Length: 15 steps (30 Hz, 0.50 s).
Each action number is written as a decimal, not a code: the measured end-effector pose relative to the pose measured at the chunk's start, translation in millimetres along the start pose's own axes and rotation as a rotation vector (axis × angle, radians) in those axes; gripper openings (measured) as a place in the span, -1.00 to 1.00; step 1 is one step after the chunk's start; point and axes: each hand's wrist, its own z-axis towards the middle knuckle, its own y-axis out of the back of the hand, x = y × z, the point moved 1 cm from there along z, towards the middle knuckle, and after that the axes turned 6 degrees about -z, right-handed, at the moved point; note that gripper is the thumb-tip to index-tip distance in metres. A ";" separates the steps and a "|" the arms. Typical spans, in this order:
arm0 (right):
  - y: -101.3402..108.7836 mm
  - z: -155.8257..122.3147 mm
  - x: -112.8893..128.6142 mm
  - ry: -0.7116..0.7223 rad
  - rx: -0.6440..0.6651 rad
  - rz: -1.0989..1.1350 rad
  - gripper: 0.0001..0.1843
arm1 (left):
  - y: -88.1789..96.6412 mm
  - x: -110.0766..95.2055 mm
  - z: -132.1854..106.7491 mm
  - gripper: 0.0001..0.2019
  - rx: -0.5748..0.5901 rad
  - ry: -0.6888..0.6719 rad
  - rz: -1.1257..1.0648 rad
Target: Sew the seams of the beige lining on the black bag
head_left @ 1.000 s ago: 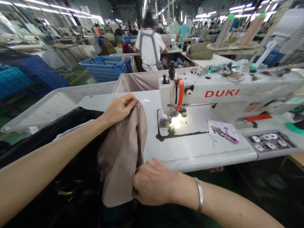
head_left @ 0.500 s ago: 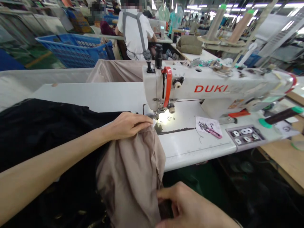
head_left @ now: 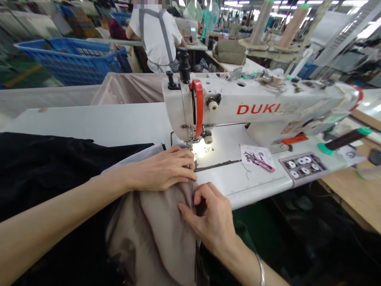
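Observation:
A beige fabric piece (head_left: 151, 230) hangs over the front edge of the white sewing table (head_left: 98, 123), its top edge right by the presser foot (head_left: 192, 141) of the white DUKI sewing machine (head_left: 256, 107). My left hand (head_left: 163, 169) lies on the fabric's top edge, fingers curled and pressing it just left of the needle. My right hand (head_left: 210, 216) pinches the fabric's right edge at the table front. Black cloth (head_left: 44, 167) is spread to the left under my left arm.
Pink snips on a paper slip (head_left: 257, 157) and a tray of bobbins (head_left: 302, 167) lie right of the needle. Thread cones stand behind the machine. A blue basket (head_left: 71, 59) and a person in a white shirt (head_left: 156, 31) are at the back.
My left hand carried the beige fabric's top edge rightward up to the presser foot and set it down. My right hand rose from below to pinch the fabric's edge at the table front.

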 end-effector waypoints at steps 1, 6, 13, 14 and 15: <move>-1.2 0.5 -0.8 -0.013 0.008 0.003 -0.69 | -1.7 1.9 0.5 -0.81 -0.001 0.005 -0.028; 1.8 9.4 -3.6 -0.178 0.127 0.384 -0.80 | -0.2 7.7 -3.3 -0.81 -0.043 0.036 -0.187; 16.1 24.3 -1.8 -0.441 0.326 0.892 -0.61 | 15.8 1.3 -5.9 -0.81 0.041 0.154 -0.536; 16.6 24.6 -2.0 -0.440 0.344 0.872 -0.67 | 17.7 0.6 -5.5 -0.81 0.053 0.153 -0.551; 16.9 24.7 -2.3 -0.426 0.351 0.837 -0.74 | 19.5 0.0 -5.2 -0.81 0.065 0.151 -0.554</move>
